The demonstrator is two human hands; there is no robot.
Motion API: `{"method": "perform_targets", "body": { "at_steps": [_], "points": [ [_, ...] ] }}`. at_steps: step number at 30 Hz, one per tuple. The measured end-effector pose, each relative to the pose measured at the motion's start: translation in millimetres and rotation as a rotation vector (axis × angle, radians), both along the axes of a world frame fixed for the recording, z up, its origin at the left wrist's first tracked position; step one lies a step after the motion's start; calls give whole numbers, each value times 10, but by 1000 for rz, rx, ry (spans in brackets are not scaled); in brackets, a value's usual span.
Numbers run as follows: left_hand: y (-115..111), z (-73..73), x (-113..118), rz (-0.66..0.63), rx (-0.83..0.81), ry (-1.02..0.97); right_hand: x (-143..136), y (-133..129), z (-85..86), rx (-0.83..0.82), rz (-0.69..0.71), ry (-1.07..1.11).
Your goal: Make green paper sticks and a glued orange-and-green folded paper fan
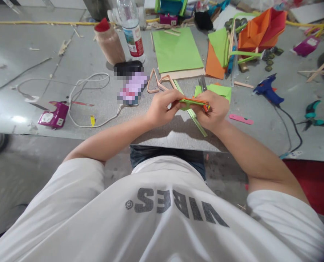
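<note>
Between my two hands is a small folded piece of orange and green paper (pixel 193 102), held above the table near its front edge. My left hand (pixel 164 106) is closed, pinching its left end between thumb and fingers. At the other end, my right hand (pixel 214 107) is closed round the paper. Scissor blades (pixel 203 83) point away just beyond my right hand; the handles are hidden, so I cannot tell whether that hand touches them. Narrow green paper strips (pixel 197 123) lie beneath the hands. Cut green paper (pixel 222 91) lies behind the right hand.
Wooden stick triangles (pixel 153 82), a phone (pixel 133 87) on a white cable and a water bottle (pixel 133 34) stand left of centre. Green sheets (pixel 176 51) lie behind. Rightward are a blue glue gun (pixel 269 89), a pink cutter (pixel 240 119), teal-handled pliers (pixel 313 111) and an orange paper form (pixel 261 31).
</note>
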State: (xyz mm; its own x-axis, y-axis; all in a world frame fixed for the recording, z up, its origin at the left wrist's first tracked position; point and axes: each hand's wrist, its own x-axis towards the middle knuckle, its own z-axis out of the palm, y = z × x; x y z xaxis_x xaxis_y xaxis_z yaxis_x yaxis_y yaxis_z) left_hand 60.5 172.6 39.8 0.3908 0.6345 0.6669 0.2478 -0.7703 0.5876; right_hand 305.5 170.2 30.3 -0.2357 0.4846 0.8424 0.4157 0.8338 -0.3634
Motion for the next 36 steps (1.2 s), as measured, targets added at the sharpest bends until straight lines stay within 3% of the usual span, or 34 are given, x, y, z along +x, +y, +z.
{"method": "perform_targets", "body": {
  "at_steps": [7, 14, 17, 22, 27, 32, 36],
  "points": [
    [-20, 15, -8, 37, 69, 98, -39, 6, 20, 109, 46, 9],
    [70, -64, 0, 36, 126, 98, -2, 69, -62, -11, 31, 60],
    [95, -99, -3, 40, 130, 104, -25, 56, -14, 52, -6, -10],
    [72, -105, 2, 60, 115, 144, -104, 15, 67, 179, 124, 44],
    [38, -80, 35, 47, 65, 157, -94, -40, 71, -3, 17, 29],
    [-3, -7, 48, 104, -59, 175, -86, -94, 119, -139, 92, 23],
    [-31, 64, 47, 116, -128, 171, -122, -74, 104, -174, 49, 11]
  ]
}}
